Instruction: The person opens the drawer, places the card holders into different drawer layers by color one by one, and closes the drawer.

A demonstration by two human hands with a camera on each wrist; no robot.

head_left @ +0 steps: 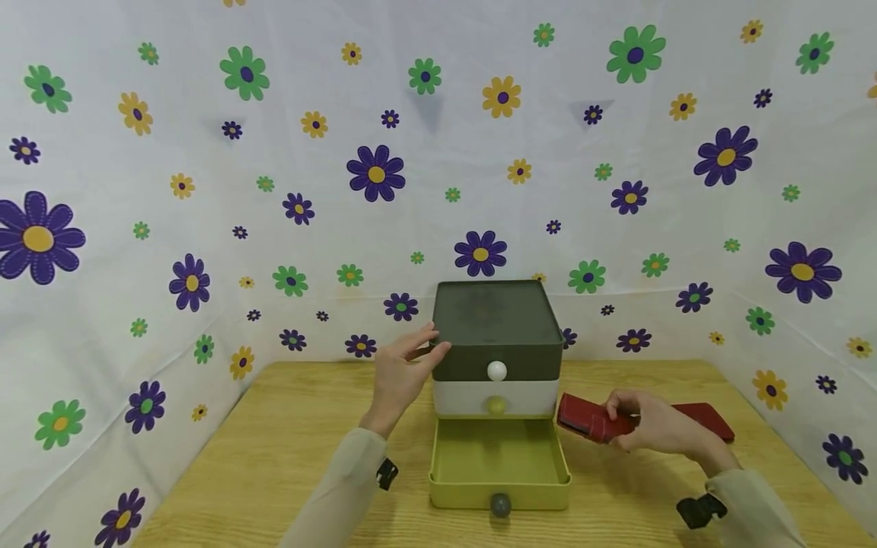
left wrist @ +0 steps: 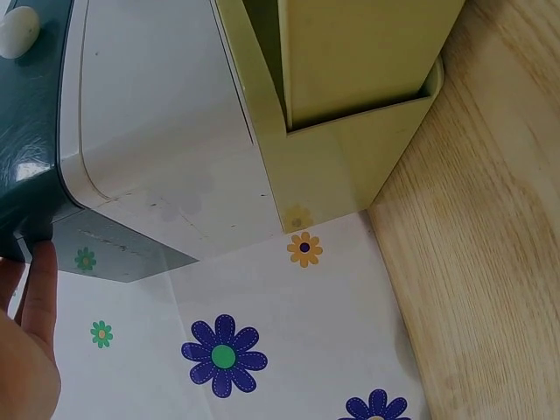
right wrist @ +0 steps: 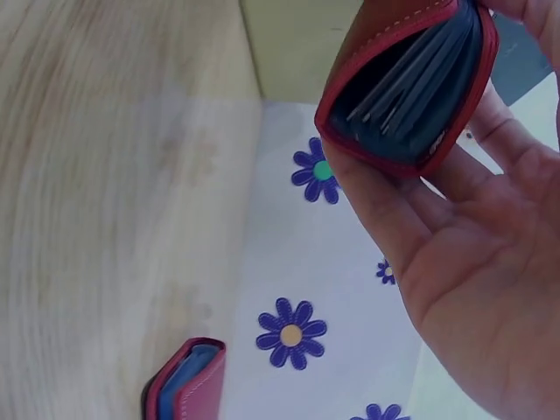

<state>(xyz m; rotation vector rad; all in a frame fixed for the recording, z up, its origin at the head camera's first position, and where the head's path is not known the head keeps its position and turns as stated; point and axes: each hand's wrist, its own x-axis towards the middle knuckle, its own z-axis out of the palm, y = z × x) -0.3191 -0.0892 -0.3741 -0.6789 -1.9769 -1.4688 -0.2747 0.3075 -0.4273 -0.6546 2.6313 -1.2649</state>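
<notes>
My right hand [head_left: 654,422] holds a red card wallet [head_left: 589,417] just right of the drawer box, fingers and thumb around it. In the right wrist view, several cards show in the open end of this red wallet [right wrist: 402,96]. My left hand [head_left: 404,369] rests its fingertips against the upper left side of the stacked drawer box [head_left: 496,312]. The lowest, yellow-green drawer [head_left: 500,495] is pulled out toward me, its floor showing. The dark green top drawer and the white middle drawer [head_left: 459,399] are pushed in.
A second red wallet [head_left: 709,420] lies on the wooden table [head_left: 294,426] behind my right hand. A white flowered cloth [head_left: 308,266] hangs behind the box and along both sides of the table. Round knobs stick out from the drawer fronts.
</notes>
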